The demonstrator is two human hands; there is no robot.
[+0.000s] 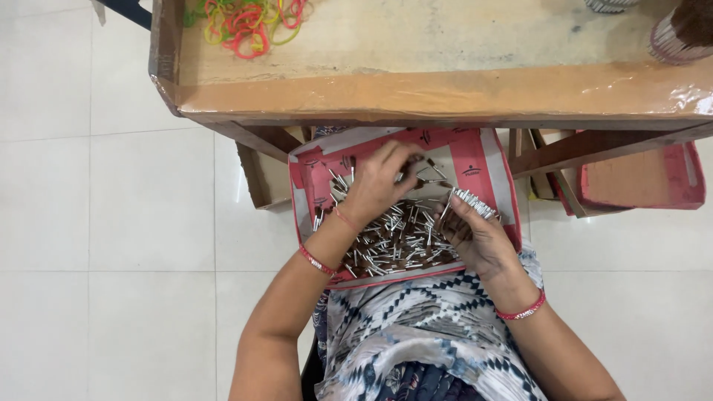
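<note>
Where the head view looks straight down, a red-and-white cardboard box (475,160) sits at the centre of the frame, resting on the person's lap below the front edge of a wooden tray table (445,93). Its floor is covered by a loose heap of small silver-and-brown sticks (394,245), lying in all directions.

Left hand (375,182): positioned at centre frame, palm down over the upper part of the heap. Fingers are curled and drawn together at the tips, touching the sticks beneath. Whether any stick is actually pinched between them cannot be told, since the fingertips are hidden by the hand itself. A red bangle (316,260) sits on the forearm.

Right hand (479,238): positioned at centre right, against the right wall of the box. It is closed around a bundle of sticks (475,204), whose silver ends project together above the thumb and fingers, toward the upper right. A red bangle also circles this wrist.

Surroundings: a tangle of coloured rubber bands (249,22) lies on the tray table in the upper left of the frame. A second red box (642,178) lies under the table at the right. A plain brown carton (264,178) stands just left of the central box. White floor tiles (96,200) fill the left side.
</note>
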